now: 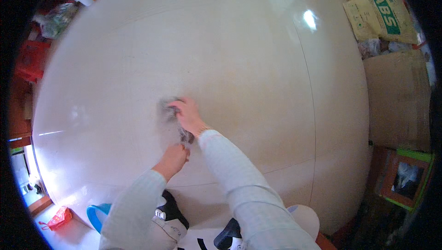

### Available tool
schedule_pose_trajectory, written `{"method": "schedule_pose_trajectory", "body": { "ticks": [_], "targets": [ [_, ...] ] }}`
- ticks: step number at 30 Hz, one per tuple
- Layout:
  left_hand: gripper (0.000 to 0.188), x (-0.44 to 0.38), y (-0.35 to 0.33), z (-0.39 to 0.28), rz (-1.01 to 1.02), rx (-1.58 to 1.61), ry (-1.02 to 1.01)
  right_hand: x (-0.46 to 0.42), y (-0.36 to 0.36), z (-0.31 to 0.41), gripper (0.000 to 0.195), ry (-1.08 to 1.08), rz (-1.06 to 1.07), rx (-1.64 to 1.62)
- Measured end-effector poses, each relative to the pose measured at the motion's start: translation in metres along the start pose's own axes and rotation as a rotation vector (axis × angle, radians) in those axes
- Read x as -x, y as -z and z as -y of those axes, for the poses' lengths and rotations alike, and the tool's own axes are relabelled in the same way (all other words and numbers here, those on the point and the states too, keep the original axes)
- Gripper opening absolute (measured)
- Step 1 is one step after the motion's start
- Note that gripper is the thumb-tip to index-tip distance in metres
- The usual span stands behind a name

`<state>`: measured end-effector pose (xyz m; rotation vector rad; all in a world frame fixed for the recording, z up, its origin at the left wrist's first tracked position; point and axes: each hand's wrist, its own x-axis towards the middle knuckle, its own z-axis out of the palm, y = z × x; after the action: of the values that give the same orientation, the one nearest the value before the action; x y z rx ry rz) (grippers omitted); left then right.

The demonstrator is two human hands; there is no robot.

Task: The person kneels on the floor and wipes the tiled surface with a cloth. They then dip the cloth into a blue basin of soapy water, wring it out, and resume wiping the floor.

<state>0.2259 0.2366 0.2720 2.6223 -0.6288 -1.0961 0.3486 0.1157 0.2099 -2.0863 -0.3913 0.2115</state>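
Note:
A blurred, dark grey, partly see-through thing [186, 135], perhaps a plastic bag, is low over the pale, glossy tiled floor [241, 94]. My left hand [174, 158] is closed in a fist at its near end. Farther forward, my right hand [188, 113] lies over its middle with the fingers curled to the left. A grey smear of motion shows beyond those fingertips, and my right palm hides part of the thing. Whether the right fingers pinch it or only touch it cannot be made out.
Black-and-white shoes [174, 212] are below my forearms. A blue basin [97, 215] and a red plastic bag [59, 219] stand at lower left, a white rounded object [306, 220] at lower right. Along the right are a cardboard box [399, 98] and a printed sack [366, 19]; a red crate [31, 60] is left.

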Motion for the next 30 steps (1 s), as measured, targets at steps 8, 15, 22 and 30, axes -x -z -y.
{"method": "schedule_pose_trajectory", "body": {
  "ticks": [8,15,22,30],
  "targets": [
    [0.024,0.261,-0.032,0.075,0.013,0.642,0.479,0.177,0.226,-0.07,0.048,-0.628,-0.721,-0.264],
    [0.02,0.315,-0.113,0.02,-0.712,1.221,1.075,0.16,-0.001,-0.026,0.047,-0.603,-0.296,0.333],
    [0.018,0.33,-0.148,0.005,-1.046,1.488,0.852,0.087,-0.098,0.077,0.05,-0.18,-0.052,-0.405],
    [0.015,0.388,-0.203,0.007,-1.248,1.724,0.921,0.111,0.113,-0.056,0.046,-0.568,-0.554,0.336]
  ]
}}
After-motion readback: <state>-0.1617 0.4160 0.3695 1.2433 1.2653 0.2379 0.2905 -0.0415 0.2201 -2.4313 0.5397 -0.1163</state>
